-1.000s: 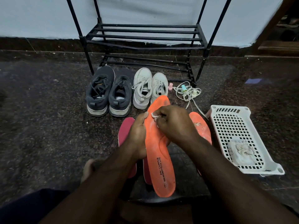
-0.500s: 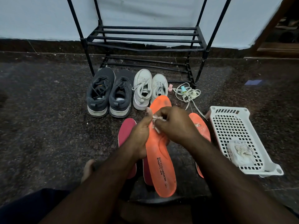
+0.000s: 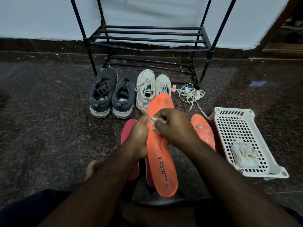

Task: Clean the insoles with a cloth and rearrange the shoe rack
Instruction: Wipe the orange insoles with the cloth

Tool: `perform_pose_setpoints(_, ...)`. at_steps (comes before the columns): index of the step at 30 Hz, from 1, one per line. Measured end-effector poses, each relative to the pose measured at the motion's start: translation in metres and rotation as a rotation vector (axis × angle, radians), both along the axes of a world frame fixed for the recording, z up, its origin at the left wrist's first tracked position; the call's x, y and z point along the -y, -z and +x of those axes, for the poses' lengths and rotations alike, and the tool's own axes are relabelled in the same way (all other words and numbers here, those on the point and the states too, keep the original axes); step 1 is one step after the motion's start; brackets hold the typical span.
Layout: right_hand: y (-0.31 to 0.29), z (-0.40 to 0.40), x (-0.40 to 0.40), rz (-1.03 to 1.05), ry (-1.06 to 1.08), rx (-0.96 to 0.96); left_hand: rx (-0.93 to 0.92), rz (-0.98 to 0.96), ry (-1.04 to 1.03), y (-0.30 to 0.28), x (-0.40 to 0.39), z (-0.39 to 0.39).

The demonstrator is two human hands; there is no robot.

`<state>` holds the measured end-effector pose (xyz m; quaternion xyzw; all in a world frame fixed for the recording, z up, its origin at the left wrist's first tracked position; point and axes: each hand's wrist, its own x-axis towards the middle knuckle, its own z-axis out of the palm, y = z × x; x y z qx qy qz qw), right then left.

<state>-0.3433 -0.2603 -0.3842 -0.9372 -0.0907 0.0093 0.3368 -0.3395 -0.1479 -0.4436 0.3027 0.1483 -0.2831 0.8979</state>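
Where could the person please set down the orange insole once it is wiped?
Bare dark floor lies left of the dark grey sneakers and of the maroon insoles. The black metal rack's shelf bars are bare too. It is crowded to the right: the second orange insole, the white laces and the white plastic basket sit close together.

Setting: domestic interior, likely an entry or hallway of a home — dark speckled stone floor (image 3: 49, 128) meeting a pale painted wall (image 3: 41, 17) above a dark skirting band. Black metal shoe rack (image 3: 147, 38) stands against the wall; dark sneakers (image 3: 113, 92) and white sneakers (image 3: 152, 87) on the floor before it. White plastic basket (image 3: 237, 126) alongside — household storage.
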Motion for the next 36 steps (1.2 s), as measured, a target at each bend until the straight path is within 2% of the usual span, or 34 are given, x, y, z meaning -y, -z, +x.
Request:
perform_pose_setpoints(4, 0.002, 0.007, 0.006, -0.044, 0.104, 0.115, 0.014, -0.001, 0.022, -0.001, 0.004, -0.004)
perform_pose_setpoints(11, 0.003, -0.004, -0.003, -0.064, -0.088, -0.042, -0.029, 0.082, 0.010, -0.006, -0.001, -0.003)
perform_pose_setpoints(14, -0.001, 0.002, 0.005, 0.111, 0.045, 0.001, -0.024, 0.029, 0.003, -0.007, 0.001, -0.003)
perform_pose_setpoints(17, -0.002, 0.007, 0.009, 0.062, 0.102, 0.058, -0.019, 0.040, 0.011, -0.006, 0.004, -0.004)
perform_pose_setpoints(24, -0.006, -0.005, 0.000, -0.003, -0.083, -0.207, -0.044, 0.075, 0.021, -0.010, 0.001, -0.003)
perform_pose_setpoints(26, -0.007, -0.001, 0.005, 0.075, 0.003, -0.136, -0.039, 0.049, 0.008, -0.013, 0.002, -0.005)
perform_pose_setpoints(29, -0.004, 0.006, 0.009, 0.071, 0.126, 0.026, -0.039, 0.043, 0.010, -0.012, 0.004, -0.006)
perform_pose_setpoints(36, -0.002, -0.003, 0.003, 0.055, -0.090, -0.231, -0.069, 0.083, 0.051, -0.010, 0.002, -0.004)
